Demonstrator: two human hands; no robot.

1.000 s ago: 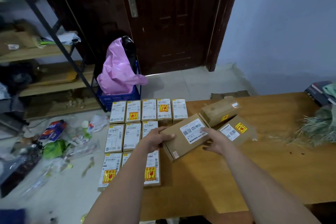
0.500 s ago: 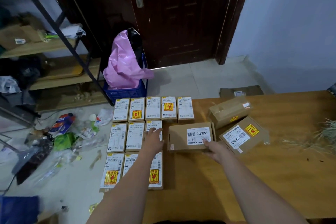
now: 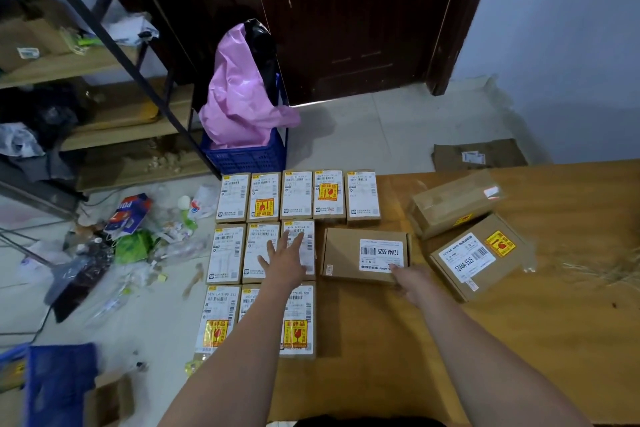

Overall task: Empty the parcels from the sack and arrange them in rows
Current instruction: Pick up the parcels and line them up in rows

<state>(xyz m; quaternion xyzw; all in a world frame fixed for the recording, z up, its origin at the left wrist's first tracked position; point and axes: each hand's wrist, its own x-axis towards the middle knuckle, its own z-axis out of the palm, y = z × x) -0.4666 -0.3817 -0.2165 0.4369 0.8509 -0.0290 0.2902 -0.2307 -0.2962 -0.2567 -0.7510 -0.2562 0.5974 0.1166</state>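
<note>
- Most of the sorting looks done: small labelled parcels (image 3: pixel 263 197) lie flat on the wooden table (image 3: pixel 519 340) in three tidy rows, five across the far row, three in each of the two nearer ones
- The left hand (image 3: pixel 285 262) lies flat with fingers spread on the middle row, pressing lightly and gripping nothing
- The right hand (image 3: pixel 410 279) touches the near edge of a larger brown box (image 3: pixel 343 255), set square just right of the middle row — whether its fingers curl under that edge I cannot tell
- Left to do: two more boxes sit askew to the right, a plain one (image 3: pixel 450 203) and one with a yellow sticker (image 3: pixel 479 255), touching each other, neither lined up
- No sack is plainly identifiable; a pink bag (image 3: pixel 239 97) in a blue crate (image 3: pixel 247 158) stands on the floor beyond — probably unrelated
</note>
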